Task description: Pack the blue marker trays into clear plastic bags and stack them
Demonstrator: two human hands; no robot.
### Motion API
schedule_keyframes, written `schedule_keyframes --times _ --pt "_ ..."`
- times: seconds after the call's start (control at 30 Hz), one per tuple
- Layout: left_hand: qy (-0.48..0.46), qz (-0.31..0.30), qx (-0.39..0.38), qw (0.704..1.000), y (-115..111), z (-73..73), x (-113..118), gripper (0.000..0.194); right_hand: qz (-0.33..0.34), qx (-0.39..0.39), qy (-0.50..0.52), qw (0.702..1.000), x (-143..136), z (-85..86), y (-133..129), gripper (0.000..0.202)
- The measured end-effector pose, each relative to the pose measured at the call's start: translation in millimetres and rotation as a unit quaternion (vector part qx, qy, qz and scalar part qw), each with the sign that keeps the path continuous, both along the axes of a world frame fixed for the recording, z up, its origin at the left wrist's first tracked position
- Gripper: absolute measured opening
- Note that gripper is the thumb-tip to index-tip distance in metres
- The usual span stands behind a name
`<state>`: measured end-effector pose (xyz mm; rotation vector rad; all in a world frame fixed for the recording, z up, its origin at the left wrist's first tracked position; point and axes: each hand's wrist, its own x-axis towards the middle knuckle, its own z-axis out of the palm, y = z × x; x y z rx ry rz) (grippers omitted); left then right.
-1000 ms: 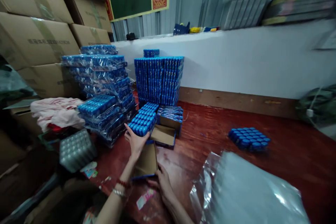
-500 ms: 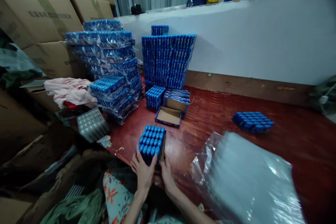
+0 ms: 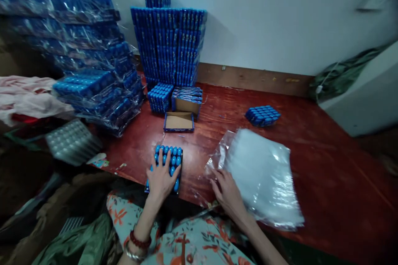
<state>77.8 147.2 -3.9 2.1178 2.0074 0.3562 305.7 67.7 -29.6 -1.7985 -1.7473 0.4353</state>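
Observation:
My left hand [image 3: 161,178] lies spread over a shallow box of blue round-topped pieces [image 3: 177,160] at the table's front edge. The pieces stand in rows, and the hand hides part of them. Over the near left corner of a stack of clear plastic bags [image 3: 261,174] is my right hand [image 3: 228,194], its fingers apart and slightly bent at the loose film edge. Whether it pinches any film is not visible. An open shallow box [image 3: 178,121] with a bare cardboard inside sits beyond the left hand.
Film-wrapped blue packs [image 3: 93,66] are piled high on the left. Behind stands a tall stack of blue packs [image 3: 169,45], with a carton of flat printed pieces [image 3: 186,101] before it. A loose blue block [image 3: 263,116] lies right on the red table [image 3: 326,165]. A grey moulded tray [image 3: 73,143] leans left.
My left hand has gone from gripping the box's near side to lying flat on the blue tops. The right hand has left the box and moved right to the plastic bags. The view has shifted.

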Motion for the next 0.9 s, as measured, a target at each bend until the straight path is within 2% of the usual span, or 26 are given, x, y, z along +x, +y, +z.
schedule_keyframes --times 0.07,0.13,0.23,0.3,0.43,0.53,0.63,0.7,0.73,0.8,0.9 --pt "0.019 0.016 0.009 1.0 -4.4 -2.8 6.6 0.063 -0.021 -0.001 -0.074 0.997 22.6 -13.2 -8.8 0.04" --pt "0.026 0.032 0.014 0.999 -7.2 -2.8 9.7 0.064 -0.033 0.0 -0.09 0.995 41.1 -28.0 -15.4 0.038" --pt "0.021 0.052 0.015 0.998 -11.6 -2.5 15.5 0.065 -0.036 0.023 -0.016 0.999 56.8 -42.9 -13.7 0.04" --pt "0.01 0.049 0.009 0.999 -17.2 -4.2 24.1 0.066 -0.039 0.022 0.045 0.998 60.2 -43.6 -5.3 0.045" --pt "-0.026 0.008 -0.009 1.0 -31.2 -7.8 48.2 0.067 -0.077 -0.011 0.106 0.991 64.8 -24.5 15.0 0.053" --pt "-0.087 -0.026 -0.018 0.996 -23.7 -3.9 49.8 0.059 -0.119 -0.001 0.111 0.987 73.8 -0.4 25.2 0.056" --pt "-0.189 -0.045 -0.012 0.981 11.0 0.8 21.9 0.041 -0.161 0.024 0.111 0.98 85.7 24.7 30.2 0.053" --pt "-0.196 0.006 0.024 0.98 40.0 -1.9 -5.1 0.035 -0.191 0.032 0.131 0.972 93.2 39.3 32.3 0.05" --pt "-0.176 0.042 0.035 0.983 52.9 -5.9 -17.2 0.032 -0.206 0.036 0.153 0.966 96.3 45.7 33.4 0.048" --pt "-0.15 0.074 0.04 0.985 72.1 -17.8 -33.9 0.026 -0.229 0.058 0.217 0.947 100.6 56.4 35.5 0.044" --pt "-0.16 0.044 0.034 0.986 82.5 -37.1 -38.4 0.014 -0.198 0.082 0.299 0.93 101.4 67.3 38.2 0.039"
